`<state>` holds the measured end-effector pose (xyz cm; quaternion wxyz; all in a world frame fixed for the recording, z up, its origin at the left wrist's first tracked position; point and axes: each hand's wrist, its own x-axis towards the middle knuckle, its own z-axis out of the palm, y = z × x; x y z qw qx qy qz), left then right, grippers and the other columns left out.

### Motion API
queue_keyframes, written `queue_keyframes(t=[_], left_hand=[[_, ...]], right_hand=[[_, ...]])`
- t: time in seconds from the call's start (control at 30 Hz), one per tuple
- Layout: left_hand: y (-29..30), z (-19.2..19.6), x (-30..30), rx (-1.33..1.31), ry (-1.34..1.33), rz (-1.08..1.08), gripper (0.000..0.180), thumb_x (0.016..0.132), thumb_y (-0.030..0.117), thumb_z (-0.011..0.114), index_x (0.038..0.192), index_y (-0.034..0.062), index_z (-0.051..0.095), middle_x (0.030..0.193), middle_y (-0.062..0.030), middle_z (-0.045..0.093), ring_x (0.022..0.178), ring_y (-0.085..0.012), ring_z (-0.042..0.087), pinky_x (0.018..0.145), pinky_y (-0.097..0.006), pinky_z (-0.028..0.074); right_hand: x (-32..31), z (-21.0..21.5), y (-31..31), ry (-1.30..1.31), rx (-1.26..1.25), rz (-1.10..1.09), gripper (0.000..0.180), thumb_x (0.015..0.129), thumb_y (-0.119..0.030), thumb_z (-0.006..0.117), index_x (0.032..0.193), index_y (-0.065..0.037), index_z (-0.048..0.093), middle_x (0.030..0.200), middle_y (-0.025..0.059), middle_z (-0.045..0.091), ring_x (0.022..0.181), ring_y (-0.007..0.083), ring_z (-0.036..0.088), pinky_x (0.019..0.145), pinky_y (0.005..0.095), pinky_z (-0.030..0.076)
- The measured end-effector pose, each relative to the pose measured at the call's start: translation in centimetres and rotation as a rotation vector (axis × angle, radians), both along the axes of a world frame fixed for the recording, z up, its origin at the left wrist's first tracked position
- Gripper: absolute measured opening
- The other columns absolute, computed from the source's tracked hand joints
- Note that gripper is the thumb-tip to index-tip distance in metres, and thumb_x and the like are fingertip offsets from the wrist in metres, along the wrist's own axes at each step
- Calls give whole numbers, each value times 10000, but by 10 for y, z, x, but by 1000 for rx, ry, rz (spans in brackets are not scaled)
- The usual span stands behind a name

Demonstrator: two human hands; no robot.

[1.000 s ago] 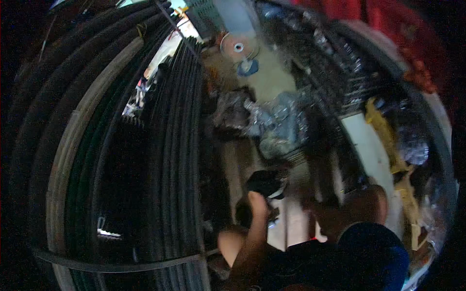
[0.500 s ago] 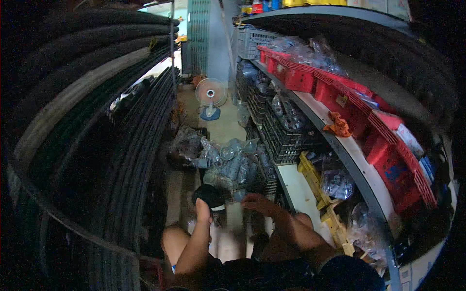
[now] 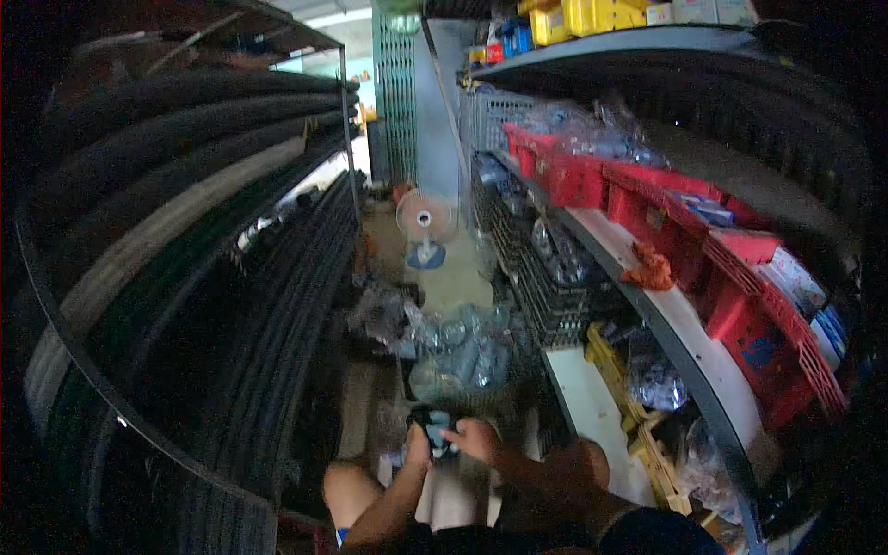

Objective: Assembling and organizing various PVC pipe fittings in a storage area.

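Low in the head view, my left hand (image 3: 416, 450) and my right hand (image 3: 475, 438) meet around a small dark object (image 3: 436, 428) with a pale blue patch. Both hands grip it from opposite sides, just above my knees. The picture is blurred, so the kind of object cannot be told. Right beyond my hands, clear plastic bags (image 3: 458, 347) of parts lie heaped on the floor.
Long black pipes (image 3: 231, 305) fill racks on the left. On the right, a white shelf (image 3: 675, 324) carries red bins (image 3: 740, 268) and black wire baskets (image 3: 546, 287). A standing fan (image 3: 424, 227) is at the aisle's far end. Yellow crates (image 3: 638, 425) sit low right.
The view has swung upward, showing more of the aisle and the right-hand shelves. My right hand has come in to join the left on the dark object.
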<state>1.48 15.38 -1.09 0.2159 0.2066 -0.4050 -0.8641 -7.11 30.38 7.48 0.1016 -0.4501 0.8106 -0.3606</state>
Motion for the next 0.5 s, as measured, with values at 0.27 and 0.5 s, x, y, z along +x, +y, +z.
queue_keyframes(t=[0.27, 0.5], left_hand=[[-26, 6, 5, -648, -240, 42, 290, 985, 312, 472, 971, 44, 582, 742, -55, 548, 630, -191, 529, 572, -366, 439], [-41, -1, 6, 66, -89, 143, 425, 1004, 453, 449, 1071, 64, 606, 985, -60, 617, 818, -220, 596, 655, -381, 485]], right_hand=[[-13, 17, 1, -4, -147, 354, 296, 832, -233, 772, 937, -15, 603, 1266, 190, 490, 1037, 316, 582, 818, 416, 496], [-1, 32, -5, -20, -279, 253, 302, 797, -208, 799, 762, -15, 570, 1333, 226, 480, 1053, 337, 589, 797, 426, 501]])
